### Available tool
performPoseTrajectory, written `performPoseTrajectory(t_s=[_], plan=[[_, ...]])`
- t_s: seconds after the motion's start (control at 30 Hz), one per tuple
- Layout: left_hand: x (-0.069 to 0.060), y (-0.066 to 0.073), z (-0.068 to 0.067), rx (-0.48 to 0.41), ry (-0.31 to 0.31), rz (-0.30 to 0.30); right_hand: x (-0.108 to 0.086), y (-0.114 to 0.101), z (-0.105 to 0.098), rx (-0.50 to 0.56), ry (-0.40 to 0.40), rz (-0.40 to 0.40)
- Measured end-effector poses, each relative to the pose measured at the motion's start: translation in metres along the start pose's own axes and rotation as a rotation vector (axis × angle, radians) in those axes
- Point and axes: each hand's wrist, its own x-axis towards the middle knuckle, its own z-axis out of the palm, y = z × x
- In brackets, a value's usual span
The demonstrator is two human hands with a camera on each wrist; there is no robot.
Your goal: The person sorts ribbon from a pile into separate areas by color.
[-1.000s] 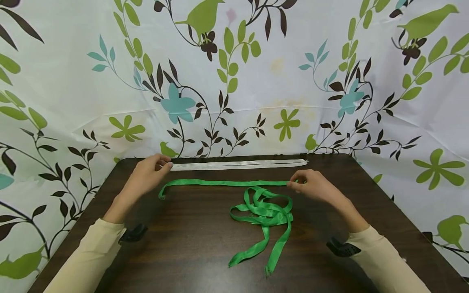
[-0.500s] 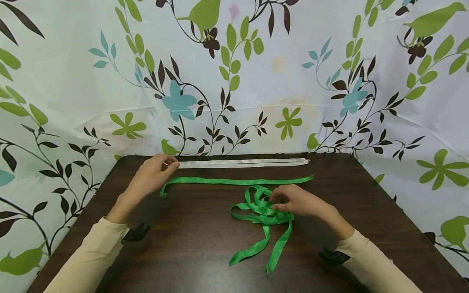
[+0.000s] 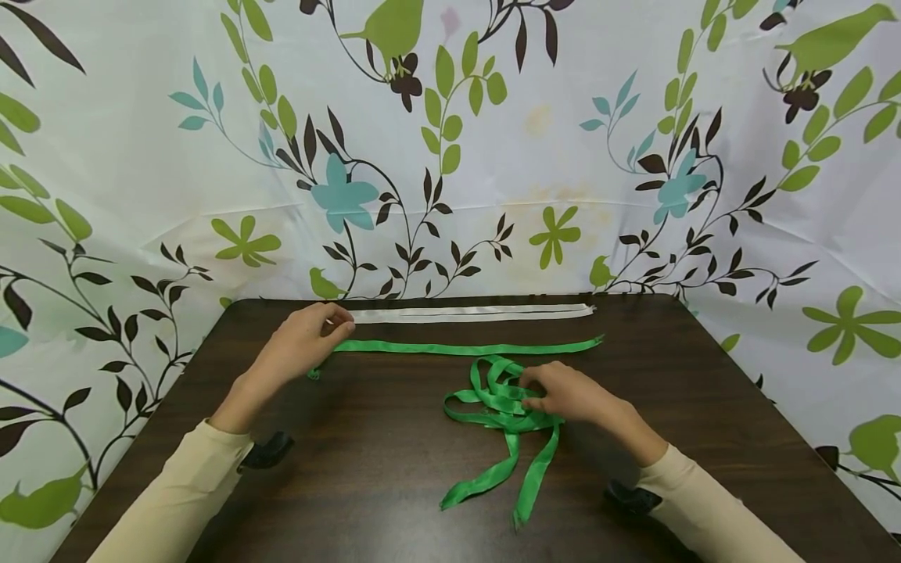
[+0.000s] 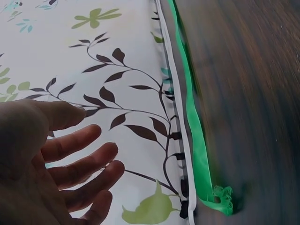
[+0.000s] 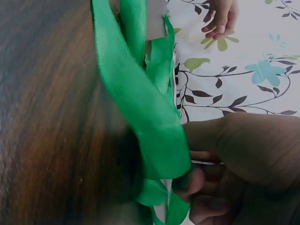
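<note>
A loose heap of green satin ribbon (image 3: 503, 422) lies right of centre, two tails trailing toward the front. My right hand (image 3: 573, 397) is at its right side; in the right wrist view, thumb and fingers pinch a loop of this ribbon (image 5: 161, 145). Behind the heap, a single green ribbon strip (image 3: 457, 349) stretches nearly straight across, its frayed left end (image 4: 224, 199) curled. My left hand (image 3: 303, 340) hovers around that strip's left end, fingers relaxed and holding nothing in the left wrist view. It covers part of the strip and the left end of the white ribbon (image 3: 479, 314).
The dark wooden table (image 3: 352, 485) ends at a back edge just behind the white ribbon. A patterned cloth (image 3: 450, 156) with leaves and birds hangs behind it. Dark wrist devices (image 3: 267, 451) sit under both sleeves.
My right hand has let go of the straight green strip's right end and moved down and left to the ribbon heap. My left hand has shifted slightly right.
</note>
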Motion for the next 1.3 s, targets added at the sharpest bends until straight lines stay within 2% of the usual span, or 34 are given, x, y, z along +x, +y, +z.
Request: performPoseTrajectory(t_s=[0.2, 0.33, 0.47, 0.63, 0.73, 0.87, 0.93, 1.07, 1.17, 1.3], plan=[[-0.001, 0.008, 0.003, -0.012, -0.026, 0.039, -0.001, -0.003, -0.002, 0.151, -0.130, -0.063], [-0.002, 0.015, 0.009, -0.028, -0.041, 0.064, -0.004, -0.011, -0.007, 0.184, -0.163, -0.099], [-0.005, 0.026, 0.019, -0.084, -0.075, 0.112, -0.007, -0.022, -0.013, 0.187, -0.142, -0.138], [-0.010, 0.042, 0.030, -0.157, -0.144, 0.181, -0.012, -0.038, -0.024, 0.183, -0.045, -0.174], [-0.014, 0.053, 0.035, -0.165, -0.169, 0.228, -0.015, -0.045, -0.027, 0.182, 0.000, -0.192], [-0.018, 0.067, 0.041, -0.180, -0.191, 0.303, -0.018, -0.055, -0.029, 0.194, 0.019, -0.227], [-0.021, 0.074, 0.045, -0.200, -0.211, 0.347, -0.018, -0.061, -0.028, 0.199, 0.025, -0.238], [-0.026, 0.087, 0.052, -0.247, -0.305, 0.419, -0.016, -0.073, -0.028, 0.197, 0.027, -0.242], [-0.029, 0.094, 0.057, -0.269, -0.363, 0.443, -0.014, -0.083, -0.029, 0.201, 0.001, -0.246], [-0.031, 0.098, 0.063, -0.297, -0.359, 0.487, -0.012, -0.097, -0.032, 0.198, -0.054, -0.268]])
